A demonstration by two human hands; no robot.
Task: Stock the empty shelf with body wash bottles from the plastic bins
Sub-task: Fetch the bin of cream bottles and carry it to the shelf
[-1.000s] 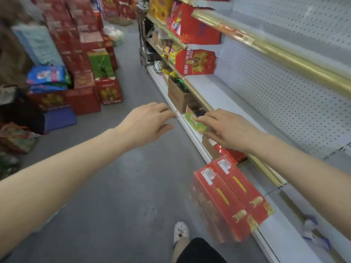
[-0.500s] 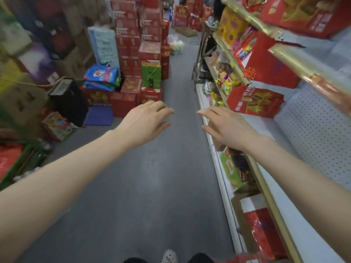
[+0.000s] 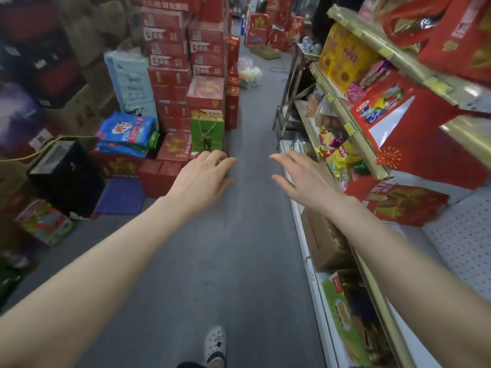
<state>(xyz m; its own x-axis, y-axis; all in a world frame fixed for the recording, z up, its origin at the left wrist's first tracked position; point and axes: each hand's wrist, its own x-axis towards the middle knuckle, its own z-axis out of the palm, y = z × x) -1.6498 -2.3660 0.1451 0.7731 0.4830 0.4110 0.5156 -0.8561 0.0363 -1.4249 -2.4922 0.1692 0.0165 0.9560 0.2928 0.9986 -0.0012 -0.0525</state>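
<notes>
Both arms reach forward over a grey shop aisle. My left hand [image 3: 203, 176] hovers palm down with its fingers loosely apart and nothing in it. My right hand [image 3: 301, 179] is level with it, about a hand's width to the right, also empty with fingers spread. A white pegboard shelf [image 3: 462, 235] at the right edge has a bare stretch. No body wash bottles and no plastic bins with bottles can be seen.
Shelving [image 3: 345, 120] packed with red gift boxes and snack bags lines the right side. Stacked red cartons [image 3: 183, 83], a green bag [image 3: 207, 132] and a blue crate [image 3: 121, 196] crowd the left. The grey floor [image 3: 239, 261] runs between; my white shoe [image 3: 215, 343] shows below.
The view has swung left and up, from the white shelf to the aisle ahead. Both hands stay stretched out and empty, roughly the same distance apart.
</notes>
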